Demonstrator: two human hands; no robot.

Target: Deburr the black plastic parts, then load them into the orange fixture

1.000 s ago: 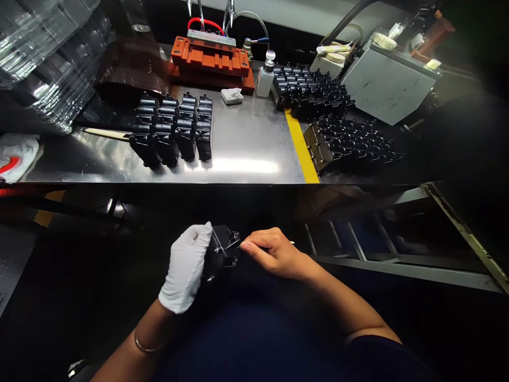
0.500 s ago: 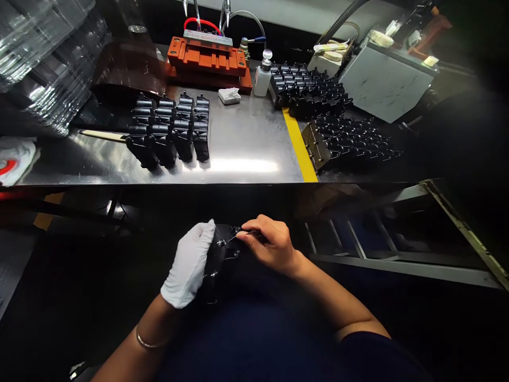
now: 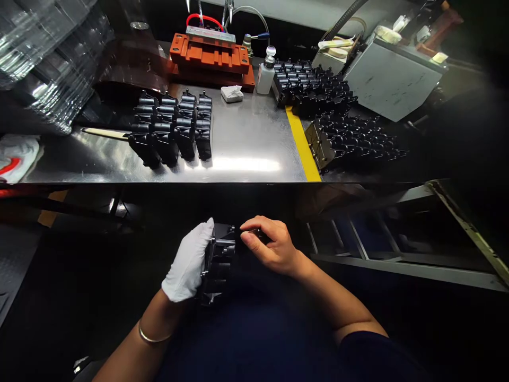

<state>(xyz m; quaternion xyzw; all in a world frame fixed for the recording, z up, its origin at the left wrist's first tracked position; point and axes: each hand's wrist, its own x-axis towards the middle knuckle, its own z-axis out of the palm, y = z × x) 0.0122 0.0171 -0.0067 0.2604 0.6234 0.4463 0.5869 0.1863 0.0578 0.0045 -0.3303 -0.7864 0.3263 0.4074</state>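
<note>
My left hand (image 3: 187,261), in a white glove, grips a black plastic part with small metal fittings (image 3: 218,259) at its right side. My right hand (image 3: 270,245) is bare and sits just right of the part, with its fingertips close to the part's upper corner. Its fingers curl around a thin dark tool (image 3: 254,234), which is mostly hidden. The part's lower end reaches below the glove, and its underside is lost in shadow.
On the steel bench (image 3: 246,143) stand rows of black parts (image 3: 170,127), with more on the right (image 3: 314,85) beyond a yellow strip (image 3: 302,143). Behind are an orange fixture (image 3: 210,61), a white bottle (image 3: 265,77) and a white cloth (image 3: 232,94). Clear trays (image 3: 43,58) are stacked upper left.
My right hand has drawn back slightly from the part, and the tool's tip no longer shows against it. My left hand has turned the part, showing a different side.
</note>
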